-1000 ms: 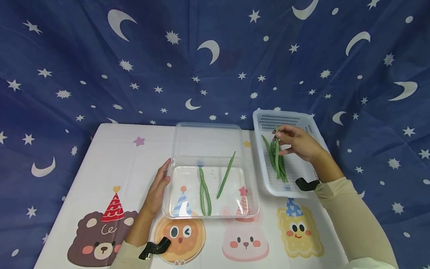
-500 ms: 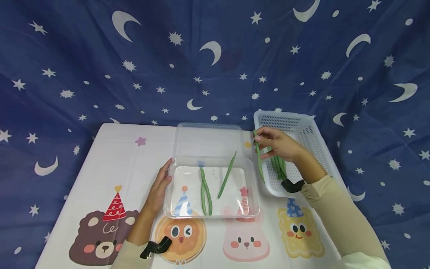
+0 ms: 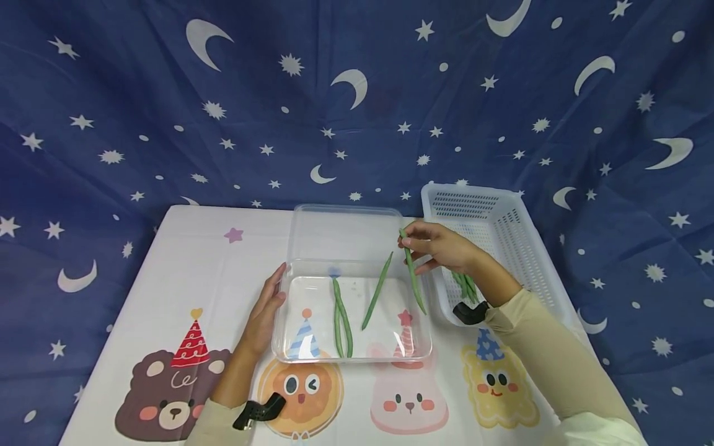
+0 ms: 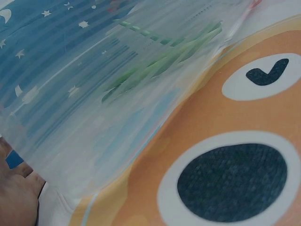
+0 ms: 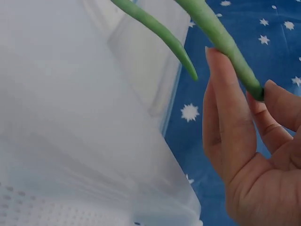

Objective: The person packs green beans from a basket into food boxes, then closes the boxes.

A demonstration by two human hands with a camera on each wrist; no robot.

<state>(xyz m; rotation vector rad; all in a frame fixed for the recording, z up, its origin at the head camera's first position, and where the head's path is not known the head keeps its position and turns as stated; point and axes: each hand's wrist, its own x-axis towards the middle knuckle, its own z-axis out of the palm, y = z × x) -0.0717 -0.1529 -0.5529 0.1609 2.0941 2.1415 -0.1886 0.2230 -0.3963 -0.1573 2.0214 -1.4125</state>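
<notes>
A right hand [image 3: 440,248] is pinching a green bean [image 3: 414,279] near its upper end at the clear box [image 3: 357,359]'s right side — probably light, firm, snappable, suiting a gentle pinch — while the left hand [image 3: 264,316], loosely extended, is resting against the box's left side.

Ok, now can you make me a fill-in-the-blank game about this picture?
1. The right hand pinches one bean, and its colour is ____.
2. Without the held one, the beans in the clear box, which the left hand touches, number ____.
3. In the head view, the basket with holes is to the ____ of the clear box.
4. The printed bear wears a party hat that is mostly ____.

Missing words: green; three; right; red.
</notes>
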